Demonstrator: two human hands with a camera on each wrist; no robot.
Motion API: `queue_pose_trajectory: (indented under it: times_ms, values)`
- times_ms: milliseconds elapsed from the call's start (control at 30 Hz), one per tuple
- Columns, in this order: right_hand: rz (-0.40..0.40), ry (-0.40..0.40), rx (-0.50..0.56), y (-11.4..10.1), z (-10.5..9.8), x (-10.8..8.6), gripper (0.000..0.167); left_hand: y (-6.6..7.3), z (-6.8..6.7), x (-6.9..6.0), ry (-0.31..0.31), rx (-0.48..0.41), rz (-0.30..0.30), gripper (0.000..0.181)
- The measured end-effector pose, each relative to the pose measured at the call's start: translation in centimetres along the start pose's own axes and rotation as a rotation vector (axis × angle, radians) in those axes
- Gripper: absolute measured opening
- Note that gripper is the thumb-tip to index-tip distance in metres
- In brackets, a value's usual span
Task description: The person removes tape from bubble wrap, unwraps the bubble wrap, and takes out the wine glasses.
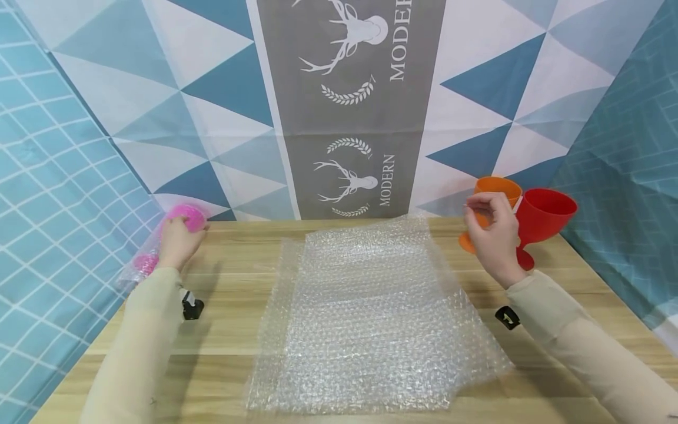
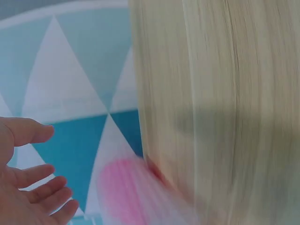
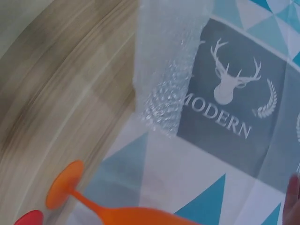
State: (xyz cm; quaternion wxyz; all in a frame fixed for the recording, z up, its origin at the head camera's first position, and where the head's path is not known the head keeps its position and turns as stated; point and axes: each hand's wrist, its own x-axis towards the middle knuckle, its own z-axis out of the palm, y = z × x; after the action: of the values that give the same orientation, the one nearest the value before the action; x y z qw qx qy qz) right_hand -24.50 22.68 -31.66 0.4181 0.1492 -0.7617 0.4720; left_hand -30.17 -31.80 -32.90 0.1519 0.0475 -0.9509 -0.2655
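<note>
At the far left, a pink object [image 1: 192,215], its shape like a goblet, lies wrapped in bubble wrap. Beside it is my left hand [image 1: 179,242]; the left wrist view shows the fingers [image 2: 44,190] spread and apart from the blurred pink bundle [image 2: 123,190]. My right hand [image 1: 495,238] hovers in front of an orange goblet [image 1: 498,186], its fingers loosely bent with nothing seen in them. Close by on the right stands a red goblet [image 1: 545,215]. In the right wrist view, the orange goblet [image 3: 140,215] shows its stem and foot, with fingertips at the right edge.
A sheet of bubble wrap [image 1: 365,330] lies flat across the middle of the wooden table [image 1: 233,330]. Two small black items, one near the left wrist [image 1: 192,306] and one near the right [image 1: 507,318], show beside the sleeves. Patterned cloth walls enclose the back and sides.
</note>
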Motion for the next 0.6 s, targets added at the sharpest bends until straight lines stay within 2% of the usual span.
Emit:
queue_pose_trajectory:
  times_ms: [133, 233, 333, 400, 533, 600]
  values:
    - [0.068, -0.089, 0.090, -2.2, 0.5, 0.1, 0.020, -1.4, -0.3, 0.1, 0.040, 0.057, -0.072, 0.091]
    - [0.118, -0.132, 0.094, -1.9, 0.8, 0.2, 0.021, -2.2, -0.6, 0.1, 0.021, 0.066, -0.130, 0.101]
    - [0.192, -0.186, 0.097, -0.9, 1.0, 0.4, 0.025, -2.9, -1.0, 0.1, 0.002, 0.100, -0.153, 0.101]
    - [0.250, -0.229, 0.112, -0.9, 1.0, 0.5, 0.028, -3.5, -1.2, 0.1, -0.004, 0.159, -0.151, 0.095]
    - [0.376, -0.313, 0.197, -1.1, 1.4, 0.5, 0.035, -4.8, -1.4, -0.1, -0.050, 0.243, -0.161, 0.088]
    - [0.437, -0.346, 0.245, -1.3, 1.7, 0.5, 0.037, -5.3, -1.4, -0.3, -0.084, 0.250, -0.193, 0.090]
